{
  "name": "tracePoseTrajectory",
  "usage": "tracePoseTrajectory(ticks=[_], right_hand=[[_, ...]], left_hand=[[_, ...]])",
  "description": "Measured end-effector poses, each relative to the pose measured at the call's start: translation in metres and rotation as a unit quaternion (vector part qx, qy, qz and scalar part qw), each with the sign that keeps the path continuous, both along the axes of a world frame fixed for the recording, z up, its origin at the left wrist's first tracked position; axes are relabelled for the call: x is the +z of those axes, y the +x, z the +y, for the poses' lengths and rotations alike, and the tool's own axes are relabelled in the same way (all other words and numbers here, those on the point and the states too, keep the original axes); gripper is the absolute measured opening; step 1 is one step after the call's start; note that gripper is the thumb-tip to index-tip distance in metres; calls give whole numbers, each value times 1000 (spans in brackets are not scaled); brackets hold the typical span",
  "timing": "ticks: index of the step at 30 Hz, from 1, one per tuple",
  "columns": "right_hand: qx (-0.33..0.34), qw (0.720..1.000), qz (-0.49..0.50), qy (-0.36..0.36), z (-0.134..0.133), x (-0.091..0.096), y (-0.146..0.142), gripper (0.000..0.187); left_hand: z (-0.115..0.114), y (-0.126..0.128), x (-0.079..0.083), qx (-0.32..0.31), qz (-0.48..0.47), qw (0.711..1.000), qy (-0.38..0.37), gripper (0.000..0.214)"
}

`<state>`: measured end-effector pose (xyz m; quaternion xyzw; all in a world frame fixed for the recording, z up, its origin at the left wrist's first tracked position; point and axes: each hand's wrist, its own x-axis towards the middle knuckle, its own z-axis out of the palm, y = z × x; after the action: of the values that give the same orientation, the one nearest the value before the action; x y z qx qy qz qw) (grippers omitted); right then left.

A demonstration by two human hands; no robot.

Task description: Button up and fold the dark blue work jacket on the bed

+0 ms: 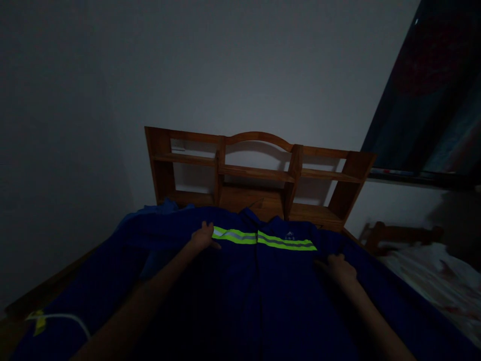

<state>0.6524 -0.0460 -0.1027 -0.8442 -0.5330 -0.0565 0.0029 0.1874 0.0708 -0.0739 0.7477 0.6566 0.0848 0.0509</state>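
Observation:
A dark blue work jacket [233, 281] lies spread out in front of me, collar toward the wooden headboard. Across its chest runs a yellow-green and silver reflective stripe [240, 236], split by the front closure. A small pale emblem [289, 235] sits above the right part of the stripe. My left hand [203, 237] rests on the jacket at the stripe's left end, thumb stretched apart from the fingers. Lower and to the right, my right hand [341, 268] touches the jacket below the stripe's right end, its thumb also apart. Dim light blurs finger detail.
Behind the jacket stands a wooden headboard with shelves [257, 173], against a pale wall [240, 70]. Lighter blue cloth [165, 207] lies at the far left. A white cord [69, 317] with a yellow piece shows lower left. At right are a dark curtain [424, 100] and light bedding [436, 271].

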Motion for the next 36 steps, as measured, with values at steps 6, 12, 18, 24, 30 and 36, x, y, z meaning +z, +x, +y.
tracePoseTrajectory(ticks=[6, 12, 18, 24, 30, 36], right_hand=[[54, 997, 60, -1, 4, -1, 23, 29], [108, 977, 165, 81, 2, 15, 48, 21], [72, 940, 79, 324, 45, 73, 50, 30], [148, 923, 61, 349, 96, 82, 8, 43], [152, 971, 69, 168, 68, 44, -35, 55], [357, 912, 150, 134, 45, 56, -115, 28]], left_hand=[[0, -11, 8, -57, 64, 996, -33, 49], [-15, 0, 14, -23, 47, 995, 90, 19], [14, 7, 52, 12, -48, 950, 310, 40], [58, 38, 47, 9, -124, 947, 295, 48], [17, 68, 14, -14, -39, 972, 231, 66], [-29, 125, 16, -155, -34, 953, 257, 34]])
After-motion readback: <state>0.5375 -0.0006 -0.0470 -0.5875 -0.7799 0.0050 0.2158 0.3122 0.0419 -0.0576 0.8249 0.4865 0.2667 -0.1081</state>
